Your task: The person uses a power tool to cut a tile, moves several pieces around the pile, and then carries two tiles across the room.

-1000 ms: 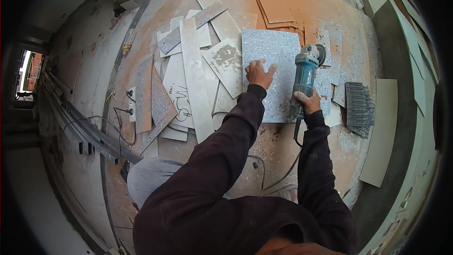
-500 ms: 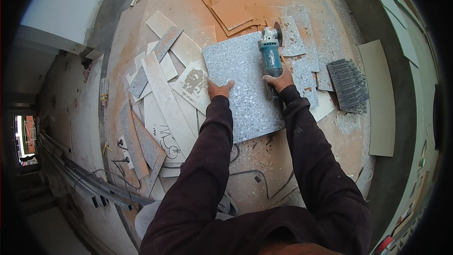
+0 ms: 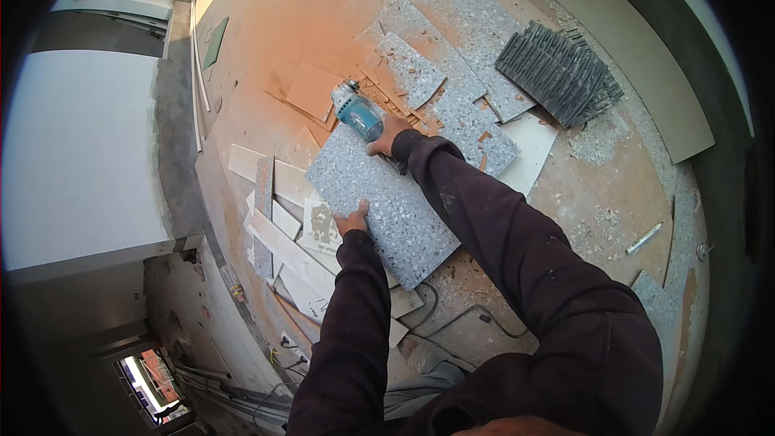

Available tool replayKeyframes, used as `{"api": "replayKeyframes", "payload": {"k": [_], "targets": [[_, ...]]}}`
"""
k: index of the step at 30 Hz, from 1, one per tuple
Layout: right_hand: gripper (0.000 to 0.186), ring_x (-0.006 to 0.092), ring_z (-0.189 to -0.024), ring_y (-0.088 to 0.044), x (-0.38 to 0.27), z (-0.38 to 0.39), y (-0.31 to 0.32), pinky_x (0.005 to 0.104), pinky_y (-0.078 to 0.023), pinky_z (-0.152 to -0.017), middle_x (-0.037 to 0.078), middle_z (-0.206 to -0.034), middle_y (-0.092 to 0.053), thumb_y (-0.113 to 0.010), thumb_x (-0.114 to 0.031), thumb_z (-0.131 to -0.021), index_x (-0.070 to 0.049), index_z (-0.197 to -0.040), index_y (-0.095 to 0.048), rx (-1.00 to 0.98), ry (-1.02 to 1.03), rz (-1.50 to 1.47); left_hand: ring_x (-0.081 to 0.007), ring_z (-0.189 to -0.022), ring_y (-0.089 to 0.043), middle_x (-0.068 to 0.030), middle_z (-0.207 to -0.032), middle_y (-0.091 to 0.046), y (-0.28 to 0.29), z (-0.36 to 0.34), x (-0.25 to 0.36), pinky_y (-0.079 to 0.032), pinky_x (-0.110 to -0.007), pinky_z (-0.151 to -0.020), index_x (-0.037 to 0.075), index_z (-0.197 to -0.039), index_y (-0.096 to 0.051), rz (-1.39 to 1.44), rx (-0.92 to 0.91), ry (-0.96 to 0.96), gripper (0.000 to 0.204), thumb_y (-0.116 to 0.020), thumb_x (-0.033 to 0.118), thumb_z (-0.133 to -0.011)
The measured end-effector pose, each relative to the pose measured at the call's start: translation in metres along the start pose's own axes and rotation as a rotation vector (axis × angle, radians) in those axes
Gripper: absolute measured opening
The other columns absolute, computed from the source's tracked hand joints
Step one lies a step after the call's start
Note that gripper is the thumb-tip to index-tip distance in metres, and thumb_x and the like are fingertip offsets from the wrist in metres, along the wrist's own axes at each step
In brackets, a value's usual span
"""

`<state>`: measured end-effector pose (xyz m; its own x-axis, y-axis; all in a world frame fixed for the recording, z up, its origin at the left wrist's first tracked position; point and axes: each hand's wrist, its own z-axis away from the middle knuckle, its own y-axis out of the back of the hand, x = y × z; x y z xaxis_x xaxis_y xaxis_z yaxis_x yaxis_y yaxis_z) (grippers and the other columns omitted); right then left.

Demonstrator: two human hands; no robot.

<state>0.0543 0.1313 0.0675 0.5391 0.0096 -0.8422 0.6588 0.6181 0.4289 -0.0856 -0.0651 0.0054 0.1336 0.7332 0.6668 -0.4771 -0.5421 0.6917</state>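
A grey speckled terrazzo tile [image 3: 395, 218] lies at an angle on top of other pieces on the floor. My left hand [image 3: 353, 219] grips its left edge, thumb on the top face and fingers partly hidden. Over the tile's far right side, my right hand [image 3: 391, 134] is wrapped round the body of a teal angle grinder [image 3: 360, 116]. Its metal head points far left, past the tile's far edge; the disc hardly shows from here. A dark power cord [image 3: 452, 321] trails on the floor between my arms.
Orange tile pieces [image 3: 312, 90] and orange dust lie beyond the grinder. Cut terrazzo pieces [image 3: 412, 70] and a stack of dark grey strips [image 3: 557, 73] are at the right. Pale offcuts [image 3: 282, 244] pile up on the left. A white marker-like stick [image 3: 644, 239] lies far right.
The view has turned, so the tile and grinder now slant to the far left. The grinder's disc, plain before, is now mostly hidden. Both hands keep their holds.
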Motion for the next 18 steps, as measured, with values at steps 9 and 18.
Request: {"api": "replayKeyframes", "payload": {"k": [9,18], "targets": [[0.070,0.0307,-0.090,-0.055,0.009,-0.015,0.000,0.0329,-0.044,-0.078,0.023,-0.096,-0.056,-0.074,-0.036,-0.050,0.007,-0.101,-0.051,-0.019,-0.013,-0.069,-0.0323,-0.118,-0.034,-0.0267,-0.126,-0.033,-0.001,0.004,0.011,-0.021,-0.030,-0.100,-0.017,-0.124,-0.017,-0.026,0.016,0.018,0.096,-0.076,0.022,-0.060],[0.065,0.0303,-0.096,-0.054,0.001,-0.010,0.005,0.0349,-0.043,-0.083,0.021,-0.103,-0.055,-0.073,-0.031,-0.054,0.004,-0.103,-0.050,-0.091,-0.034,-0.043,-0.0316,-0.123,-0.025,-0.0262,-0.131,-0.026,0.000,0.007,0.014,-0.014,-0.031,-0.103,-0.015,-0.126,-0.015,0.025,0.007,0.023,0.096,-0.076,0.018,-0.060]]}}
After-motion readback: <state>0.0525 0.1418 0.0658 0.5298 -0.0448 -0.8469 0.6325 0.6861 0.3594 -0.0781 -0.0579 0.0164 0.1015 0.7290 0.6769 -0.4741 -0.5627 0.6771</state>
